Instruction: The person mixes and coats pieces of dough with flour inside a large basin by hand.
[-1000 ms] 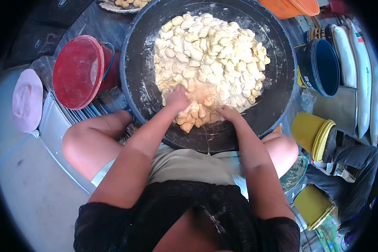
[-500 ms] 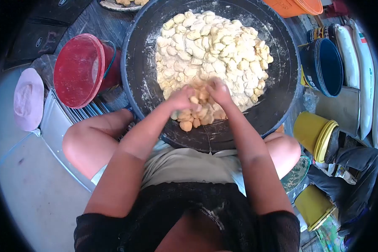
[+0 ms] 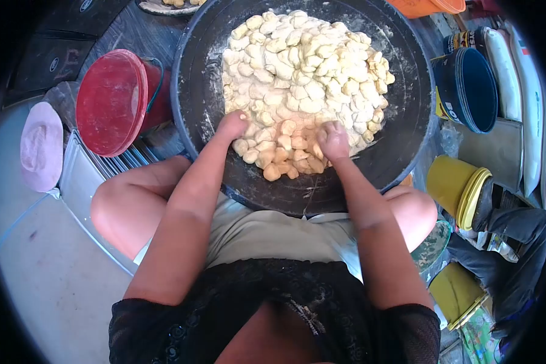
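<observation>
A wide black round tub [image 3: 197, 121] sits in front of my lap, holding a big heap of pale, floury lumps that look like dough pieces [image 3: 303, 67]. Darker, tan lumps [image 3: 291, 151] gather at the heap's near edge, between my hands. My left hand [image 3: 232, 125] rests against the heap's left side; its thumb shows, but the other fingers are hidden. On the right side of the tan lumps, my right hand [image 3: 333, 139] is closed with curled fingers against the pieces. Whatever may be inside it is hidden.
Left of the tub stand a red bucket [image 3: 112, 103] and a pink hat [image 3: 41, 145]. To the right are a dark blue bucket [image 3: 476, 91], yellow buckets [image 3: 455, 185], white sacks [image 3: 531, 121] and another person's dark-trousered leg [image 3: 515, 236]. An orange container [image 3: 428, 6] is at the top.
My hands have moved apart from the middle of the tan lumps, the left one outward to the left and the right one to the right. The tan lumps between them are now uncovered.
</observation>
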Tool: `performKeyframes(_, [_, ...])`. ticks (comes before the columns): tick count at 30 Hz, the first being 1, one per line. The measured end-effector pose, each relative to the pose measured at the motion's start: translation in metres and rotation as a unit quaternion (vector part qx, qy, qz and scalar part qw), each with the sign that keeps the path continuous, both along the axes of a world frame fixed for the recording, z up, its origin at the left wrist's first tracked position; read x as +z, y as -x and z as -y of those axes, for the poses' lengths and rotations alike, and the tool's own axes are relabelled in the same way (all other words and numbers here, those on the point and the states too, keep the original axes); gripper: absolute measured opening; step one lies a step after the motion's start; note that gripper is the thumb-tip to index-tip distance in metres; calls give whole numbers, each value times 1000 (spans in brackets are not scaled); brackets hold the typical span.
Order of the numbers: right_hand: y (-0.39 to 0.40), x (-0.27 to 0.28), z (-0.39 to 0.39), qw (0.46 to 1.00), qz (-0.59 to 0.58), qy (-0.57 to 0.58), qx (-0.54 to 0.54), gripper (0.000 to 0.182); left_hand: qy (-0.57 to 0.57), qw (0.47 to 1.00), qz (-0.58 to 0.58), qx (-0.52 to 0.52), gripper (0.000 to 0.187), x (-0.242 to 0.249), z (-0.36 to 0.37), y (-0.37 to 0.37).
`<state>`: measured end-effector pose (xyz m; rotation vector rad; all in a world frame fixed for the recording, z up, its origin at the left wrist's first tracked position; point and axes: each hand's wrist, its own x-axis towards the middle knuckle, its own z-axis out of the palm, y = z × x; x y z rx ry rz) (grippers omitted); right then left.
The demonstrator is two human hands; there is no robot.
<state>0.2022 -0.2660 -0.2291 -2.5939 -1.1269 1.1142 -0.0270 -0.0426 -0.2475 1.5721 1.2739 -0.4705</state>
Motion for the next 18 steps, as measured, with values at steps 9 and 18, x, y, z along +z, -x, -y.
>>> performKeyframes(9, [100,52,-22,956,-227,-175,57,75,52,998,-1,27,78,-50,31,-22])
performKeyframes(18, [105,-51,-3,882,-217,35,-416,86,162,967,137,-143,41,51,34,-51])
